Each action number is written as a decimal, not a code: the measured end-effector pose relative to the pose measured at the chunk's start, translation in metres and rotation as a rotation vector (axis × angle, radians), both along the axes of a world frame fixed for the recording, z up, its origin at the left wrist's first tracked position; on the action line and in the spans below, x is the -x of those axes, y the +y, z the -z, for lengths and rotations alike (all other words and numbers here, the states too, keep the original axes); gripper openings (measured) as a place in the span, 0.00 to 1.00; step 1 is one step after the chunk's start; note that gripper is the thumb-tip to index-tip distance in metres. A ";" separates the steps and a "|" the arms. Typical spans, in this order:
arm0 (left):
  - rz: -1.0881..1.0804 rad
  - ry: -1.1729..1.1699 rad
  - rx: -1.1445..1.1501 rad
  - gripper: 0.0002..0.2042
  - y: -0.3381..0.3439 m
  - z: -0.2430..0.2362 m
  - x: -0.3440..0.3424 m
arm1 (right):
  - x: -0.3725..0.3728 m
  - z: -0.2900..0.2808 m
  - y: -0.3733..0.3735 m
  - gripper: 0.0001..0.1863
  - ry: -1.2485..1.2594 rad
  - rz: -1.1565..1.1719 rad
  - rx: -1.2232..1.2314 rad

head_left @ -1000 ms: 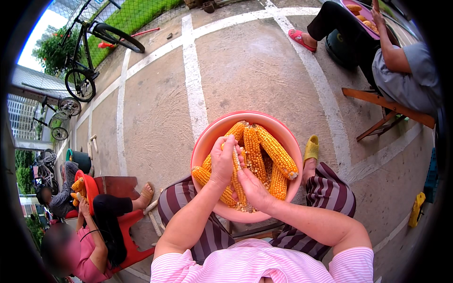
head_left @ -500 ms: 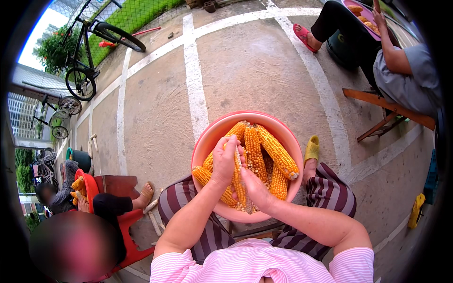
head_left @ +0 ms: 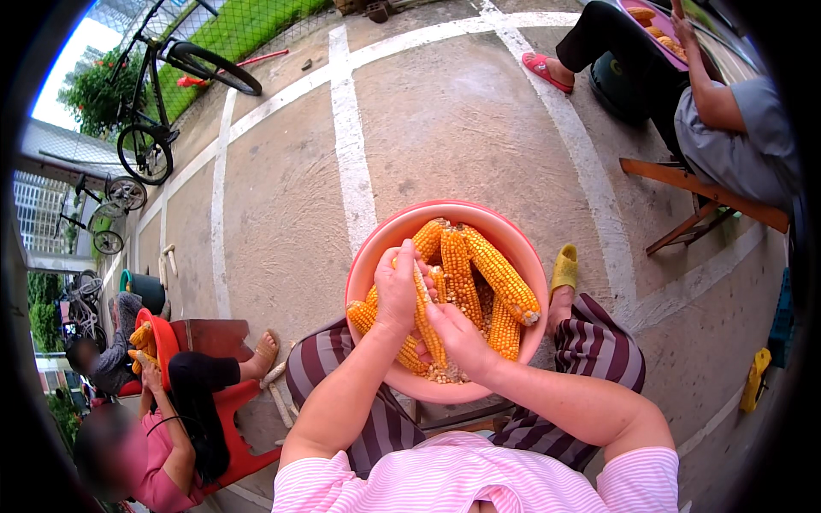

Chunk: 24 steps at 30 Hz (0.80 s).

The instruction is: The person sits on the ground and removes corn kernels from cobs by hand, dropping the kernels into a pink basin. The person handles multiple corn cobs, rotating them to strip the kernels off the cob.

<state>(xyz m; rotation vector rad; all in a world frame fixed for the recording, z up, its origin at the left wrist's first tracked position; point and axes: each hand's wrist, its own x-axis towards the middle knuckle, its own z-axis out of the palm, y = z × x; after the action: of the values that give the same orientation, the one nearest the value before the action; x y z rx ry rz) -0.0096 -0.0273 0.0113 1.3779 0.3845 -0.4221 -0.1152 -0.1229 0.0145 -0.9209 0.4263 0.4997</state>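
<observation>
A pink plastic basin [head_left: 534, 261] sits between my knees, holding several yellow corn cobs [head_left: 498, 274] and loose kernels [head_left: 445, 373]. Over its left half my left hand [head_left: 396, 291] is closed round the upper part of a corn cob [head_left: 428, 332], which is tilted, with a pale stripped strip along it. My right hand [head_left: 458, 340] grips the same cob lower down, thumb along it; some of its fingertips are hidden.
At right, a person [head_left: 714, 128] on a wooden chair [head_left: 671, 178] holds a corn basin [head_left: 669, 53]. At left, two people [head_left: 167, 445] [head_left: 115, 363] sit by a red container [head_left: 169, 333] with cobs. Bicycles [head_left: 147, 154] stand upper left; a yellow object [head_left: 754, 380] lies right.
My left hand has moved slightly up and left with the cob, and my right hand has shifted a little with it. Both still grip the cob.
</observation>
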 end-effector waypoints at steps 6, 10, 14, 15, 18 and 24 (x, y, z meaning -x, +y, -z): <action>-0.014 0.005 -0.047 0.14 0.001 0.003 0.001 | 0.007 0.010 0.008 0.21 -0.114 -0.051 0.189; -0.029 0.000 -0.049 0.14 0.000 0.003 0.001 | 0.007 0.010 0.008 0.21 -0.107 -0.045 0.191; -0.034 -0.002 -0.064 0.14 0.000 0.003 0.003 | 0.007 0.006 0.008 0.21 -0.107 -0.052 0.231; -0.036 -0.004 -0.065 0.14 0.000 0.004 0.003 | 0.008 0.005 0.008 0.21 -0.108 -0.055 0.247; -0.040 -0.003 -0.048 0.14 0.002 0.007 0.002 | 0.009 0.012 0.010 0.21 -0.133 -0.018 0.203; -0.042 0.015 -0.045 0.14 0.001 0.005 0.001 | 0.008 0.010 0.008 0.23 -0.125 0.018 0.164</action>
<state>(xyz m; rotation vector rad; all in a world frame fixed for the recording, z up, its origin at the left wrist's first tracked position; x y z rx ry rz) -0.0109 -0.0264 0.0059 1.4088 0.4368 -0.3915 -0.1229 -0.1146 0.0049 -1.0991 0.3658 0.3925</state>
